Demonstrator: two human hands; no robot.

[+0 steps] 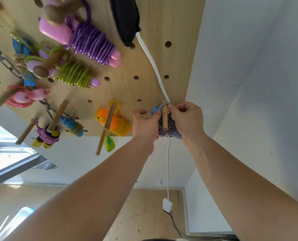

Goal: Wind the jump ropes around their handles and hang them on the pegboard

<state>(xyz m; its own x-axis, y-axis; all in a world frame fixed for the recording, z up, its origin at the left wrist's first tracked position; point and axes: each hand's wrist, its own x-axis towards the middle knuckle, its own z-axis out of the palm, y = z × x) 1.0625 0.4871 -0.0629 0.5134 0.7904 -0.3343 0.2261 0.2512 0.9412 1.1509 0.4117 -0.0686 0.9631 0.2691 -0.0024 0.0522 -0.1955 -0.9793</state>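
1. Holding the blue-and-white jump rope [170,130], wound into a bundle, at the wooden peg [165,119] in the lower right corner of the pegboard [144,63], with a loop of cord laid over the peg's far end.
2. Pinching that loop with the right hand [188,119], thumb and forefinger closed on the cord.
3. Gripping the bundle's left side with the left hand [144,126], fingers curled round it.
4. Edges: bottom edge of the board just below the bundle, right edge just past the right knuckles. Beyond that, white wall [249,66], with open room to the right and underneath.
5. Tighter on the left: orange rope [117,124] on its own peg, near the left hand, apart from it.
6. Crossing the work spot: white cable [155,66], dropping from a black pouch [125,20], passing the peg, hanging between the forearms and ending in a white plug [167,204]. Touching the peg or not: cannot tell.
7. Counted, wound ropes on other pegs: purple rope [92,42], green rope [75,73], pink rope [21,98], the orange one, purple-and-yellow rope [47,136], and two gold ropes with blue handles. Seven in all.
8. Counted besides: one small green bundle [109,143] below the orange, kind unclear; one chain [5,61]; one cable. Upper left too blurred for a firm peg count.
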